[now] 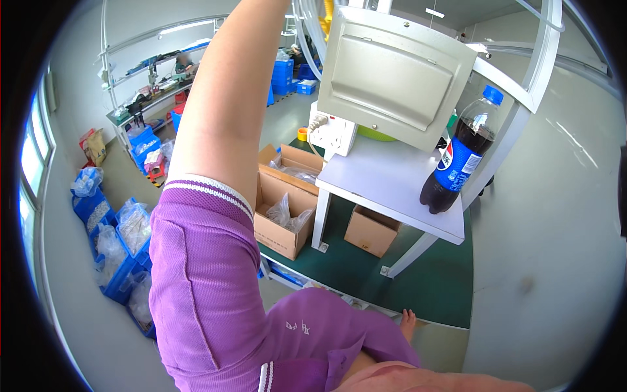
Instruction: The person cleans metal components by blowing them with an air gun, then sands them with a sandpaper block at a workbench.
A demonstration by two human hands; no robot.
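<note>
My left arm (222, 111) in a purple short sleeve rises from the lower left and leaves the picture at the top, so my left hand is out of view. A few fingertips of my right hand (408, 322) peek from behind the purple garment, close to the edge of the green mat (366, 274). Whether they hold anything is hidden. Nearest ahead stands a white shelf (392, 186) carrying a dark cola bottle (460, 157) with a blue cap, and a grey metal box (392, 72) hangs over it.
A white power strip (333, 130) sits beside the grey box. An open cardboard box (284, 209) with plastic bags and a smaller closed box (371, 230) stand on the mat. Blue bins (117, 248) of bagged parts line the left floor. Another person (185, 62) works at a far bench.
</note>
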